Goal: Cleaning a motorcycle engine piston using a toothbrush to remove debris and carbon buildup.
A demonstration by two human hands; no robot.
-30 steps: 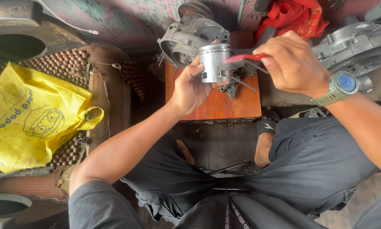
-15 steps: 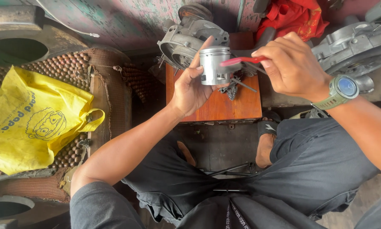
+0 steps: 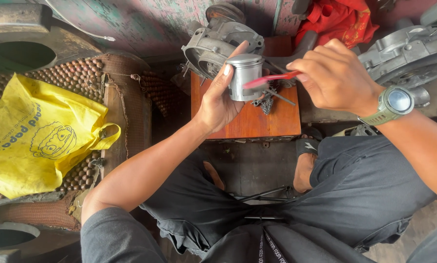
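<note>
Head view, far left: a yellow plastic bag (image 3: 38, 134) lies crumpled on a brown beaded seat mat (image 3: 80, 78), in the same place as half a second ago. To its right, the person's left forearm rises from the lower edge of the frame to the left hand (image 3: 218, 100), whose fingers are curled round a silver metal piston (image 3: 245, 77). The thumb lies against its near side, the fingertips press the far side, and the piston stands nearly upright, its flat crown uppermost. It is held in the air above a small orange-brown wooden stool (image 3: 250, 119). Behind it, a grey engine casing (image 3: 213, 44) rests at the stool's far edge.

Right of the piston, the right hand (image 3: 333, 78) is closed in a pinch on the handle of a thin red tool (image 3: 269, 79), whose tip touches the piston's side wall. Compared with the earlier pictures, the tool lies a little lower and flatter across the piston. Both hands hold nearly the same pose as before. A green wristwatch (image 3: 391, 104) sits on the right wrist. Farther right lies another grey engine part (image 3: 413, 51), with a red cloth (image 3: 340, 19) above it.
</note>
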